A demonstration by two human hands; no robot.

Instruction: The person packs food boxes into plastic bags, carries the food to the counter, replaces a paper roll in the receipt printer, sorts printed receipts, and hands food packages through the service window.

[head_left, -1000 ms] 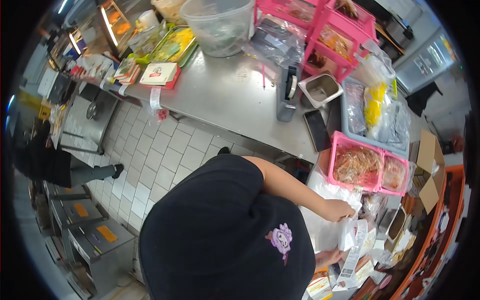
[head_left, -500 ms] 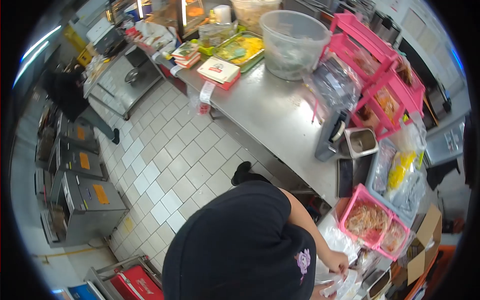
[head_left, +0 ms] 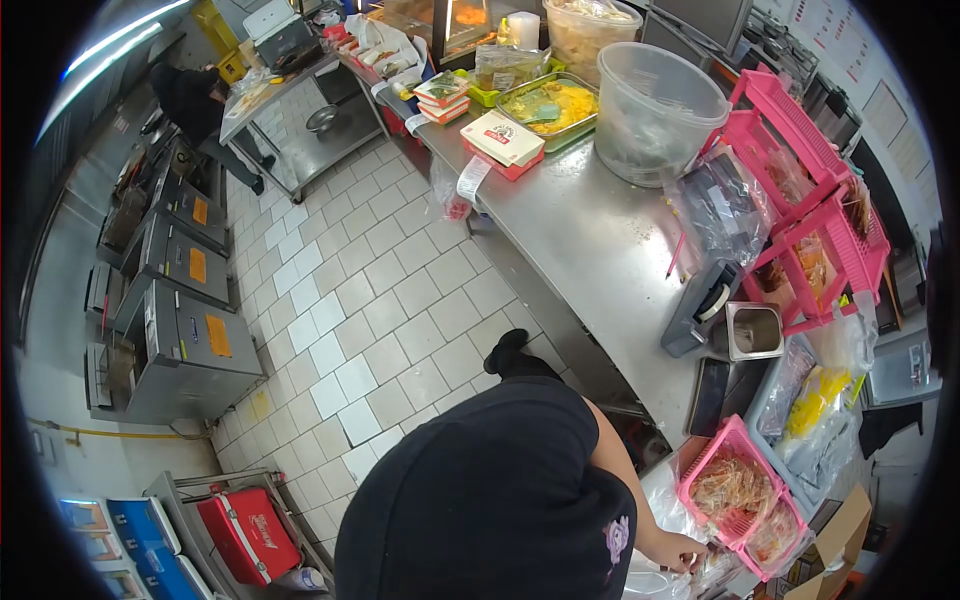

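At the lower right, my left hand (head_left: 677, 551) reaches out past my black top (head_left: 480, 490). Its fingers are bent inward, and what is between them is too small to make out. White and clear plastic (head_left: 662, 490) lies around it. Close to the fingertips is a clear bag (head_left: 718, 568) with contents I cannot identify. Just above and right stands a pink basket (head_left: 728, 440) holding bundles of wrapped, shredded-looking goods. My right hand is out of sight, past the frame's lower edge or behind my body.
On the steel table (head_left: 590, 260) are a big clear tub (head_left: 660, 120), a food tray (head_left: 550, 105) and a pink rack (head_left: 800, 130). A grey bin (head_left: 800, 470) with bags adjoins the basket. Another person (head_left: 185, 100) stands far left, near grey appliances (head_left: 190, 340).
The view has shifted, so the room appears lower and more to the right. My left hand has moved off the white plastic towards the clear bag. My right hand has left the view.
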